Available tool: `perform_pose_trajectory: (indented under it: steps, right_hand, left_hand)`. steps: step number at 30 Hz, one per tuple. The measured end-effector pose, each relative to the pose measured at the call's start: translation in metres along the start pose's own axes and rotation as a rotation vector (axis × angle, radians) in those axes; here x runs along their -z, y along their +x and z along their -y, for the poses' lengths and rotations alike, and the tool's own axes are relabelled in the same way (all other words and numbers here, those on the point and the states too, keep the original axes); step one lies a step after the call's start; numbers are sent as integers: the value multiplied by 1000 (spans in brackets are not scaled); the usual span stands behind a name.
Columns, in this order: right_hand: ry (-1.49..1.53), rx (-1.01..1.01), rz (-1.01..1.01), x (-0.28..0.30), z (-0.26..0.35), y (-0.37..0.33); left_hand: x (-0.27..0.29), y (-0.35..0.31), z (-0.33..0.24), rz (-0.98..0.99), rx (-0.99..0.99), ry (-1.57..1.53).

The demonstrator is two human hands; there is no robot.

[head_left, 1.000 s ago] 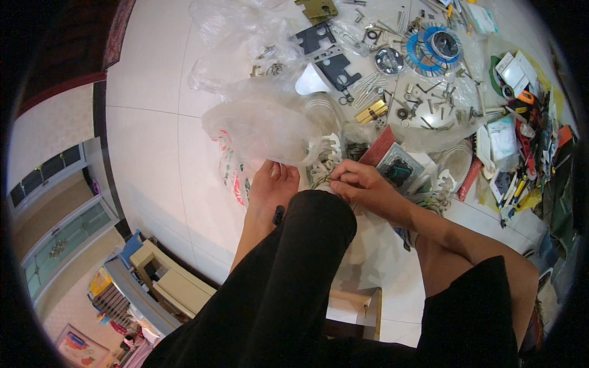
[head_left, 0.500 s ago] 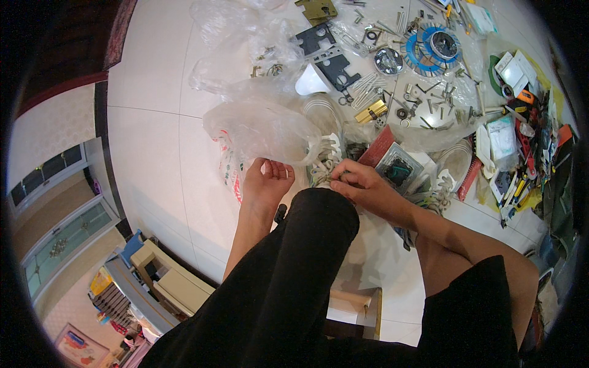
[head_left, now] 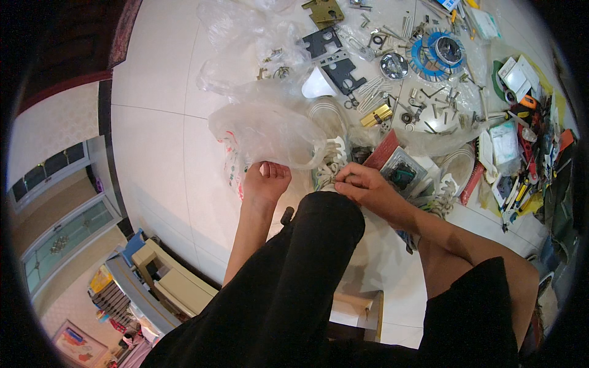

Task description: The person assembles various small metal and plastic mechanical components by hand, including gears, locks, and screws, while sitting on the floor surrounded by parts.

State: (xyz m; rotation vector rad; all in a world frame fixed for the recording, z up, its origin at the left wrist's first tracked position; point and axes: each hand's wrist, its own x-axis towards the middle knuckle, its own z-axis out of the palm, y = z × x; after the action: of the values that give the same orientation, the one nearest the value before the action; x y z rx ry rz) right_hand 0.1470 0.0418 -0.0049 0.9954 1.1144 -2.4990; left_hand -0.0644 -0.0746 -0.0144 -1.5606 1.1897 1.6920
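My left hand (head_left: 267, 182) is closed, its curled fingers at the near edge of a translucent plastic bag (head_left: 267, 138) with red print, and they appear to grip it. The bag's mouth gapes toward the right, over a white shoe (head_left: 328, 116) on my foot. Right of the bag, my right hand (head_left: 358, 182) is closed in a pinch beside the shoe's laces (head_left: 328, 168); whatever lies between its fingertips is too small to name. Close by this hand are a dark red flat piece (head_left: 381, 149) and a clear blister pack (head_left: 402, 170).
Beyond the shoes, the tiled floor holds a brass lock cylinder (head_left: 376, 115), black metal plates (head_left: 343, 73), blue-rimmed discs (head_left: 435, 54) and several loose screws and keys. At right lies a pile of tools (head_left: 524, 147). A small stool (head_left: 359, 306) stands beneath me.
The view has shifted slightly, so the floor items sit a little lower and farther right. My left fingers look more curled; my right hand keeps its pinch near the laces.
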Motion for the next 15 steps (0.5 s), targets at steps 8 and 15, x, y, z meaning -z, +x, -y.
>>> perform_pose_trajectory:
  steps: [8, 15]
  right_hand:
    - [-16, 85, 21, 1, -7, 5]
    - [-22, 46, 1, 2, -3, 1]
  left_hand:
    - [-1, 16, -17, 96, 0, 1]
    - [2, 16, -17, 104, -105, 39]
